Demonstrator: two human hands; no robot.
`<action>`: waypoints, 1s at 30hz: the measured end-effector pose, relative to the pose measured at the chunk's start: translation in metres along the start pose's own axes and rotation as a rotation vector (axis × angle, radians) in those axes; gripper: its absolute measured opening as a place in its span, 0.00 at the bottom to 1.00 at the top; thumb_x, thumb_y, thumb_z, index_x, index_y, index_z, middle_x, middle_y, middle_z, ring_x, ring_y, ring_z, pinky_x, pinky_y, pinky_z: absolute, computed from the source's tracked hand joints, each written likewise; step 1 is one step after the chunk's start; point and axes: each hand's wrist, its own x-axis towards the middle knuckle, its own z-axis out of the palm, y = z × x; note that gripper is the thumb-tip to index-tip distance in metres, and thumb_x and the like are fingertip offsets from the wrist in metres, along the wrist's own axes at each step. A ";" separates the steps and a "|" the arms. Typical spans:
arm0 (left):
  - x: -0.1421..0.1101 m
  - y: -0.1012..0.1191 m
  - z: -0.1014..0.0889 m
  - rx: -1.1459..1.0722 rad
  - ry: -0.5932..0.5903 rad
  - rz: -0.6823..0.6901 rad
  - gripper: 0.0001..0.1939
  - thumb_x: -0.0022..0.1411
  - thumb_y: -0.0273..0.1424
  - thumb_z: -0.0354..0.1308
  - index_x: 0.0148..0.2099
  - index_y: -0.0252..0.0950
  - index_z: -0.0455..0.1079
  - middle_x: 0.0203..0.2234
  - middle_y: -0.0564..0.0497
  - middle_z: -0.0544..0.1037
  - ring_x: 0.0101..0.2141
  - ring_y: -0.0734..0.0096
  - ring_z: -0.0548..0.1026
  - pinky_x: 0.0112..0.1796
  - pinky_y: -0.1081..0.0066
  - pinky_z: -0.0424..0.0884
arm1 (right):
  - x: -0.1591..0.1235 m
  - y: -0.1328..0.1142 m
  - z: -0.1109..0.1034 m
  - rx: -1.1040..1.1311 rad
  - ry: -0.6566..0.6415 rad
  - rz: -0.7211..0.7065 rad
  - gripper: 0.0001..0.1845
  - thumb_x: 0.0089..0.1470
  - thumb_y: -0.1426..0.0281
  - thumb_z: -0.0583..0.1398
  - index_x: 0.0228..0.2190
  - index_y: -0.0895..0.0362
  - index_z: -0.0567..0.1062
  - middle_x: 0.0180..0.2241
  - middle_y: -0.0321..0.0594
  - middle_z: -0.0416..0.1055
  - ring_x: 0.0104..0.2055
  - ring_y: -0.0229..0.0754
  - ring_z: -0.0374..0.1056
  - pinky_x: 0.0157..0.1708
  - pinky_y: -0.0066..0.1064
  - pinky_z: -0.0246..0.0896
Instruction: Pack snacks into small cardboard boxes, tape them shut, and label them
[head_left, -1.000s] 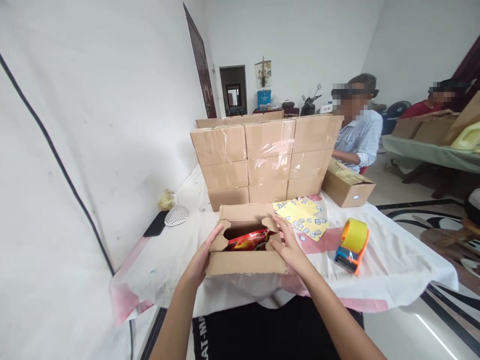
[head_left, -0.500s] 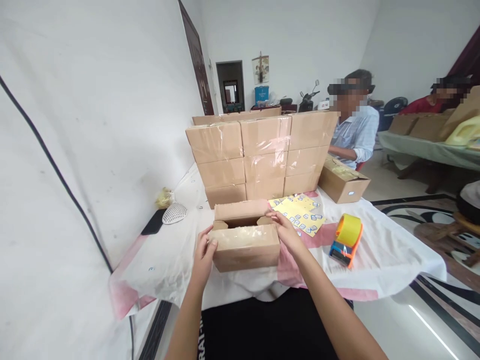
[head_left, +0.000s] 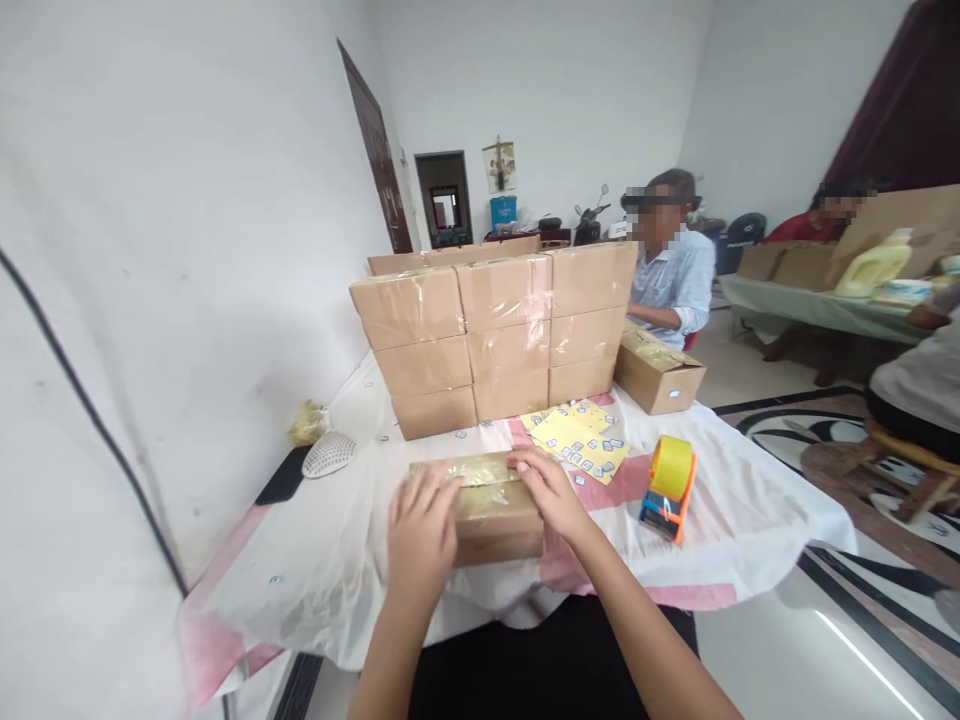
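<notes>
Head view: left hand and right hand, half-open over top edges of carton, open cloth to its left

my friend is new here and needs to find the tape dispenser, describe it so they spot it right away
Start at the table with the white and pink cloth and look to the right of the wearer's right hand. The tape dispenser sits there, near the yellow sticker sheets. Unlike the plain brown cartons, it has a bright yellow roll on a blue and orange body.
</notes>
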 end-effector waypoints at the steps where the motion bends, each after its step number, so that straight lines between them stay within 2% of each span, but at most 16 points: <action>1: 0.000 0.010 0.008 0.057 -0.097 0.065 0.21 0.65 0.34 0.55 0.59 0.52 0.74 0.65 0.51 0.71 0.68 0.44 0.60 0.69 0.41 0.42 | -0.005 -0.002 -0.003 -0.016 0.005 -0.004 0.17 0.68 0.60 0.52 0.40 0.52 0.79 0.48 0.45 0.78 0.57 0.52 0.68 0.62 0.48 0.58; 2: 0.000 0.017 0.016 0.096 -0.170 0.100 0.22 0.65 0.37 0.57 0.61 0.52 0.72 0.64 0.50 0.72 0.67 0.42 0.62 0.68 0.40 0.45 | -0.012 -0.003 -0.007 -0.029 0.032 -0.005 0.17 0.68 0.60 0.52 0.43 0.51 0.79 0.50 0.45 0.77 0.60 0.52 0.67 0.63 0.49 0.56; 4: 0.000 0.026 0.031 0.128 -0.218 0.099 0.27 0.63 0.43 0.61 0.64 0.50 0.71 0.64 0.46 0.71 0.66 0.38 0.63 0.66 0.39 0.52 | -0.031 -0.002 -0.020 -0.054 0.152 0.003 0.17 0.69 0.61 0.52 0.48 0.51 0.77 0.52 0.45 0.76 0.60 0.52 0.67 0.63 0.49 0.56; 6: -0.001 0.026 0.040 0.169 -0.207 0.102 0.28 0.60 0.44 0.63 0.63 0.50 0.72 0.63 0.46 0.72 0.65 0.36 0.64 0.63 0.39 0.58 | -0.054 0.006 -0.042 -0.111 0.394 0.019 0.15 0.68 0.61 0.54 0.49 0.52 0.75 0.51 0.47 0.75 0.57 0.52 0.68 0.61 0.50 0.60; 8: 0.000 0.025 0.042 0.236 -0.203 0.131 0.28 0.61 0.44 0.62 0.63 0.49 0.72 0.62 0.47 0.73 0.64 0.38 0.67 0.61 0.41 0.62 | -0.076 0.023 -0.075 -0.215 0.701 0.051 0.15 0.66 0.59 0.56 0.48 0.53 0.73 0.50 0.48 0.72 0.56 0.54 0.67 0.60 0.53 0.60; 10: 0.001 0.025 0.039 0.329 -0.208 0.158 0.27 0.63 0.42 0.60 0.63 0.47 0.71 0.63 0.48 0.73 0.64 0.41 0.67 0.61 0.43 0.63 | -0.090 0.047 -0.111 -0.262 0.961 0.122 0.21 0.61 0.55 0.60 0.49 0.54 0.69 0.53 0.49 0.68 0.59 0.56 0.64 0.61 0.55 0.58; 11: 0.001 0.027 0.038 0.378 -0.214 0.165 0.26 0.65 0.41 0.59 0.64 0.46 0.70 0.63 0.48 0.72 0.65 0.43 0.67 0.62 0.43 0.63 | -0.094 0.061 -0.128 -0.213 1.031 0.180 0.26 0.58 0.53 0.62 0.52 0.53 0.66 0.57 0.50 0.64 0.61 0.55 0.63 0.61 0.54 0.59; 13: 0.001 0.031 0.036 0.460 -0.229 0.172 0.27 0.67 0.40 0.56 0.66 0.43 0.69 0.65 0.50 0.70 0.66 0.46 0.65 0.63 0.45 0.62 | -0.093 0.088 -0.154 -0.003 0.998 0.328 0.39 0.51 0.47 0.66 0.55 0.52 0.58 0.58 0.50 0.62 0.59 0.55 0.67 0.55 0.49 0.68; 15: 0.001 0.035 0.035 0.514 -0.242 0.174 0.27 0.67 0.41 0.56 0.66 0.42 0.67 0.66 0.51 0.68 0.67 0.48 0.64 0.64 0.46 0.61 | -0.088 0.111 -0.167 0.144 0.856 0.450 0.45 0.45 0.43 0.67 0.54 0.52 0.57 0.52 0.49 0.70 0.49 0.54 0.74 0.45 0.45 0.74; 17: 0.003 0.039 0.035 0.546 -0.255 0.160 0.27 0.68 0.41 0.56 0.67 0.43 0.67 0.66 0.51 0.68 0.67 0.50 0.64 0.65 0.47 0.61 | -0.083 0.125 -0.167 0.172 0.732 0.488 0.41 0.45 0.40 0.66 0.49 0.54 0.64 0.42 0.47 0.76 0.41 0.54 0.77 0.39 0.43 0.75; 20: 0.008 0.047 0.034 0.572 -0.309 0.115 0.28 0.68 0.41 0.55 0.67 0.42 0.66 0.66 0.49 0.69 0.67 0.50 0.64 0.64 0.47 0.62 | -0.082 0.131 -0.159 0.144 0.627 0.444 0.33 0.49 0.42 0.66 0.43 0.57 0.73 0.40 0.47 0.79 0.42 0.55 0.77 0.41 0.42 0.73; 22: 0.014 0.055 0.034 0.589 -0.370 0.093 0.29 0.67 0.41 0.56 0.67 0.40 0.66 0.65 0.45 0.70 0.66 0.46 0.65 0.62 0.45 0.64 | -0.084 0.131 -0.153 0.106 0.605 0.418 0.31 0.51 0.44 0.66 0.43 0.57 0.74 0.42 0.48 0.79 0.44 0.56 0.76 0.42 0.42 0.72; 26: 0.019 0.071 0.040 0.628 -0.445 0.082 0.29 0.66 0.41 0.57 0.67 0.38 0.67 0.64 0.37 0.70 0.64 0.33 0.66 0.58 0.32 0.63 | -0.090 0.134 -0.146 0.010 0.643 0.393 0.29 0.56 0.45 0.63 0.44 0.57 0.73 0.41 0.48 0.79 0.43 0.56 0.76 0.42 0.43 0.71; 28: 0.017 0.071 0.044 0.642 -0.432 0.089 0.28 0.66 0.38 0.57 0.66 0.37 0.68 0.65 0.36 0.69 0.65 0.31 0.64 0.58 0.30 0.60 | -0.091 0.138 -0.144 -0.031 0.673 0.389 0.29 0.57 0.45 0.62 0.44 0.57 0.71 0.41 0.48 0.79 0.42 0.55 0.75 0.42 0.43 0.70; 30: 0.012 0.065 0.046 0.651 -0.365 0.119 0.28 0.65 0.37 0.58 0.65 0.35 0.69 0.65 0.35 0.68 0.65 0.31 0.63 0.59 0.32 0.60 | -0.092 0.141 -0.142 -0.054 0.694 0.382 0.29 0.57 0.45 0.61 0.44 0.57 0.71 0.39 0.48 0.78 0.40 0.54 0.74 0.41 0.43 0.69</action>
